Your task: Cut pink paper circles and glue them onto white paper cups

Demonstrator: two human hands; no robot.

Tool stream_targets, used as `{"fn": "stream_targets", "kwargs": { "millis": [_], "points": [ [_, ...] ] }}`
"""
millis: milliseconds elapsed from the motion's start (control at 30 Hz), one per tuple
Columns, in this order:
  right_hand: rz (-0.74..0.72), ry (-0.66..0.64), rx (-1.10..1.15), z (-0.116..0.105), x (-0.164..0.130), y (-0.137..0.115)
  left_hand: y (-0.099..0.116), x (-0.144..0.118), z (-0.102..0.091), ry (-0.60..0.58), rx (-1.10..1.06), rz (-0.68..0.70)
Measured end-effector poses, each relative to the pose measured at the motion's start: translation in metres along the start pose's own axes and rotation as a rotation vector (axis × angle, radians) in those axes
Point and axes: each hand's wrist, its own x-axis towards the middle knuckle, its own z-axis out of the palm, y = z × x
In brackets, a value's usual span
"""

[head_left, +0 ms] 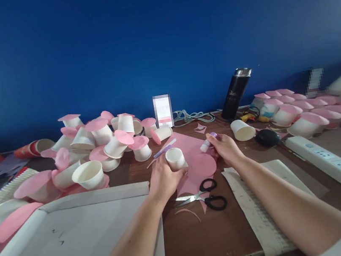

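Cup (175,158) stands on the pink paper (189,150), left hand (164,179) wrapped round it; right hand (224,145) pinches a glue stick (207,143). Squeeze too hard and the cup could buckle, or glue might smear the table (205,234).

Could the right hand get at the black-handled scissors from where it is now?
Probably yes: the scissors lie flat on the table just near-side of the right hand, nothing lying over them. But its fingers already hold a glue stick.
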Motion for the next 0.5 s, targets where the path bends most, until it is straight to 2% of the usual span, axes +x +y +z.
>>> {"fn": "stream_targets", "kwargs": {
  "millis": [200,500],
  "points": [
    [0.036,-0.003,0.051,0.0051,0.0003,0.0036,-0.0003,-0.0005,0.0011,-0.007,0.031,0.014],
    [0.024,0.005,-0.019,0.0068,-0.0025,-0.0007,-0.0011,-0.002,0.0023,0.001,0.082,0.049]
  ]
}}
